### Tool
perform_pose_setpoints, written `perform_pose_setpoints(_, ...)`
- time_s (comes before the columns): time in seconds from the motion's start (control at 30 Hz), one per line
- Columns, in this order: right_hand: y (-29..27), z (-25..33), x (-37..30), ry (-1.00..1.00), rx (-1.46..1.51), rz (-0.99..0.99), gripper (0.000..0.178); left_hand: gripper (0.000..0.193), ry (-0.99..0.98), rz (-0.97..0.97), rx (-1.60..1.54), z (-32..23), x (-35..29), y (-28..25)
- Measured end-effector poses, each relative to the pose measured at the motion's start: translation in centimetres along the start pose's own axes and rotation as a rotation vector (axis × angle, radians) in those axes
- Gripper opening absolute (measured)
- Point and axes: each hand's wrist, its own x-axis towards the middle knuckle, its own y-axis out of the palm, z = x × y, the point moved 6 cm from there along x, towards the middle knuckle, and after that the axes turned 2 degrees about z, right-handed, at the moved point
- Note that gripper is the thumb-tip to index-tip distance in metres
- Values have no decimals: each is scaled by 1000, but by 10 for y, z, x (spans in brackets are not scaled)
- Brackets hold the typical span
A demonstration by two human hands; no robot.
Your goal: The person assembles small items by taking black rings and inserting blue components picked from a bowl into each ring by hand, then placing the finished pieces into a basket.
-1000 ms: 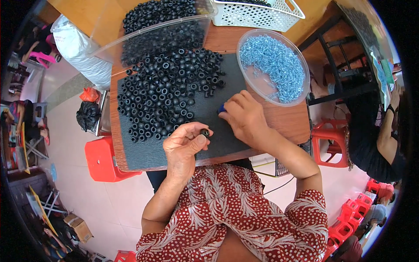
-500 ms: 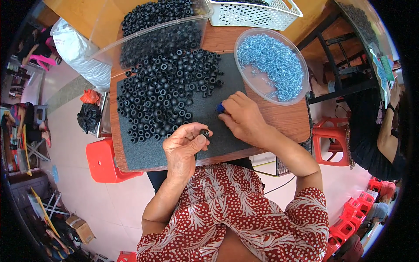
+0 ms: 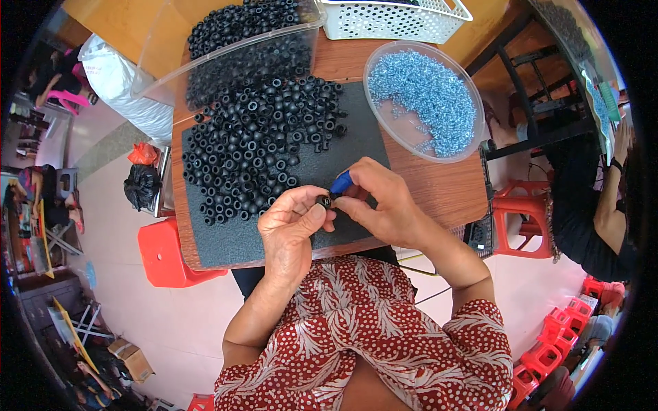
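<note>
Black rubber ring [image 3: 324, 202] sits pinched in the left hand [image 3: 291, 233] fingertips, just below the ring pile [image 3: 260, 147]. Touching it, the right hand [image 3: 384, 205] grips a blue-handled tool [image 3: 340, 183].

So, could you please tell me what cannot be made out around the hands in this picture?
Head view:
- Blue-handled tool: its tip is hidden behind the right hand.
- Small black ring pinched by the left hand: too small to show what sits inside it.
- White basket: cut off by the top edge.
- Blue pieces in the clear bowl: too small to identify.
</note>
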Motion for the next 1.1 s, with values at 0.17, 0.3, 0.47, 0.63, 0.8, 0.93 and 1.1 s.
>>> perform_pose_setpoints(0.17,-2,1,-1,-49,26,-8,20,19,3,5,-47,0,1,4)
perform_pose_setpoints(0.3,-3,0,-4,-108,68,-73,24,18,13,11,-58,0,2,4)
perform_pose_setpoints(0.47,1,-17,-12,156,344,-114,20,18,-17,-6,-18,1,1,2)
perform_pose_setpoints(0.63,2,-9,-12,114,300,-189,19,18,-54,-15,-39,3,2,3)
perform_pose_setpoints(0.8,8,7,-14,-244,-150,-212,23,17,-61,-55,-74,5,2,2)
perform_pose_setpoints(0.93,8,8,-13,-258,-125,-284,23,16,-46,-48,-58,4,1,1)
perform_pose_setpoints(1.1,1,3,-14,-83,53,-278,16,15,-47,-63,-36,1,2,3)
